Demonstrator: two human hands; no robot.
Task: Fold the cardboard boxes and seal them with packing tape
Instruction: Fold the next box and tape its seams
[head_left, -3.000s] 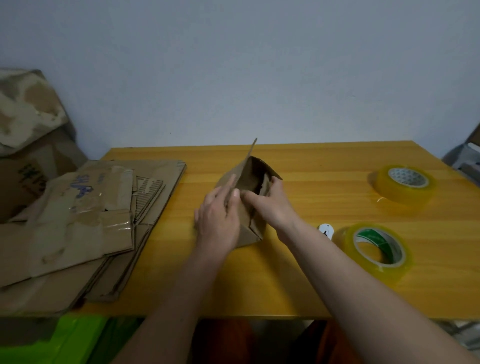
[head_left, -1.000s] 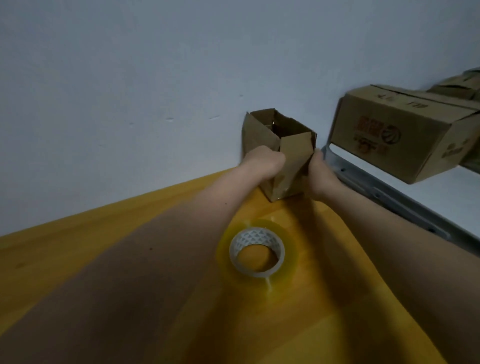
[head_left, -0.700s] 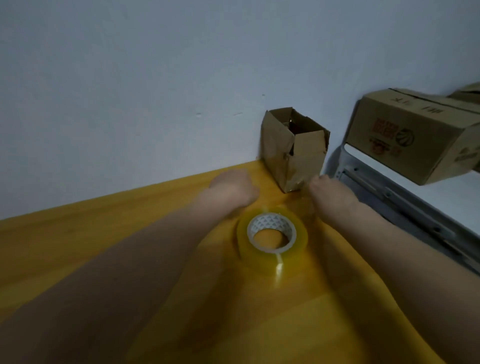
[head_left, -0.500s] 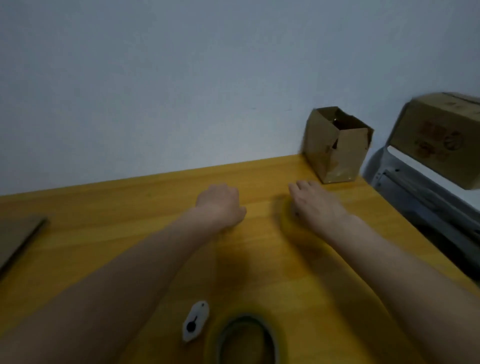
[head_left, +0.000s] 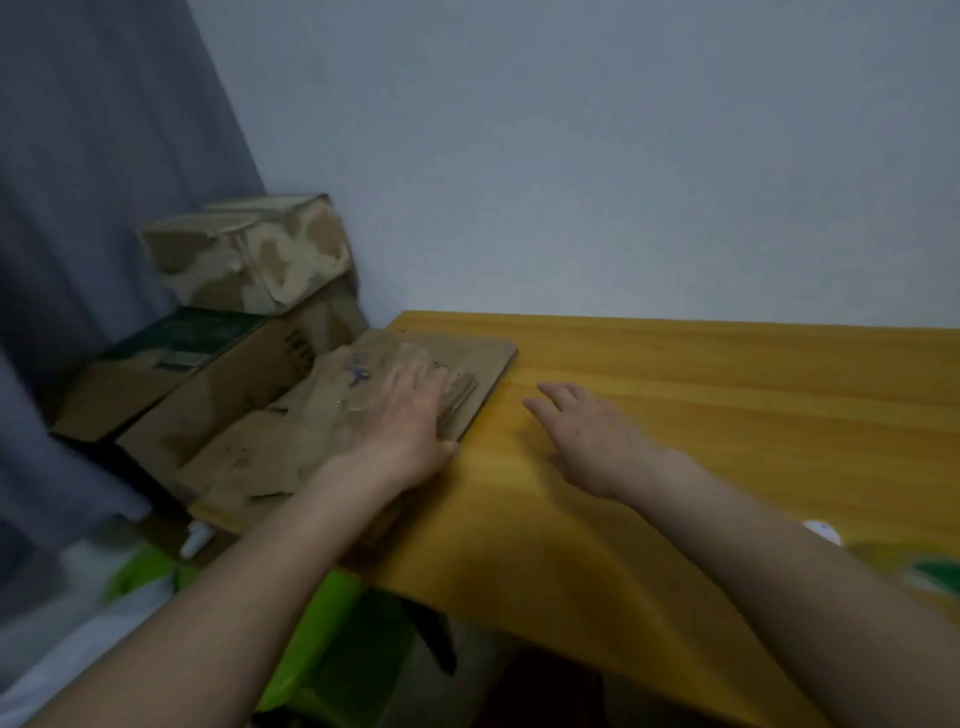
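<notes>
Since half a second ago the view has swung from the far right corner of the bench to its left end, and both hands have come across with it; the small folded box and the clear tape roll are out of sight.

The left hand (head_left: 402, 423) now lies palm down on the stack of flattened cardboard boxes (head_left: 332, 421), fingers spread and mostly straight over the top sheet, thumb at the stack's right edge. That grip is released: it presses or rests on the cardboard and curls round nothing that shows. The picture is motion-blurred, so finer finger detail cannot be told.

Just right of that hand, the right hand (head_left: 587, 431) hovers over or rests lightly on the bare bench (head_left: 727, 395), fingers loose and reaching toward the stack, grasping nothing. It is near the stack's right edge but apart from it.

The stack sits at the bench's left end and overhangs that edge. Beyond it to the left, off the bench, stand closed cartons (head_left: 208, 364), with a pale mottled carton (head_left: 249, 254) on top. Well to the right of the right hand, by the forearm, a small white object (head_left: 823, 532) and a blurred tape roll with a green core (head_left: 930, 574) lie on the bench.
</notes>
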